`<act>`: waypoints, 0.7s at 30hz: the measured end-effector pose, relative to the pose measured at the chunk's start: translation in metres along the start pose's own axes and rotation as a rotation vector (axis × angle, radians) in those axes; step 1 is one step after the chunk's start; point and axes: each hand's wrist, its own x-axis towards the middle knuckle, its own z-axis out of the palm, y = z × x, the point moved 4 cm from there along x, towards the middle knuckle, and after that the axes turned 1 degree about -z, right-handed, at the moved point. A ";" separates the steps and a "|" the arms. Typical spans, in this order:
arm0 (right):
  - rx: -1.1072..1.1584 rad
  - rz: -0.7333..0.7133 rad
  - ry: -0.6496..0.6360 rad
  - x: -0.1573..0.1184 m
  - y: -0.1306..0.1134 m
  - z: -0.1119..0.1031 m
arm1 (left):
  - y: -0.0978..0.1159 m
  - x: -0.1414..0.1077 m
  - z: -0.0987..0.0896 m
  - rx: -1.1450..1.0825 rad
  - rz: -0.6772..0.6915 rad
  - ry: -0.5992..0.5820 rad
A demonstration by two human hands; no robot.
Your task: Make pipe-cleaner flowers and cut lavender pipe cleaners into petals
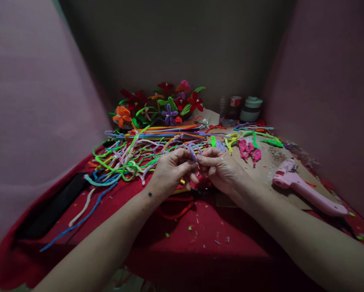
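Close together over the middle of the table, my left hand (174,168) and my right hand (220,168) pinch a bent purple pipe cleaner (192,151) between thumbs and fingertips. Its loop rises above the fingers, while the lower part is hidden by them. Behind and left of my hands spreads a tangle of loose pipe cleaners (130,162) in green, pink, white and blue. Just beyond lies a row of straight pipe cleaners (163,132). Near my right hand, a pink pipe-cleaner piece (249,151) rests on a cardboard sheet (255,172).
A pink hot glue gun (309,190) lies at the right on the cardboard. Pipe-cleaner flowers (169,113) stand at the back, with a lidded cup (251,108) to their right. A black flat object (52,207) sits at the left on the red tablecloth (175,243), which carries small scraps.
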 end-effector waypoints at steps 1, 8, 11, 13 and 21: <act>-0.011 0.015 -0.017 0.000 0.001 0.000 | 0.000 0.000 0.000 -0.007 -0.001 0.003; -0.092 0.043 -0.228 -0.001 -0.006 0.005 | 0.002 -0.001 0.000 -0.066 -0.028 -0.087; -0.141 0.013 -0.250 -0.001 -0.007 0.006 | -0.002 0.000 -0.002 -0.081 -0.105 -0.157; -0.140 -0.015 -0.198 -0.001 -0.008 0.004 | -0.005 0.001 -0.004 -0.089 -0.145 -0.188; -0.118 -0.069 -0.011 0.003 -0.012 -0.003 | -0.009 0.003 -0.008 -0.143 -0.215 -0.296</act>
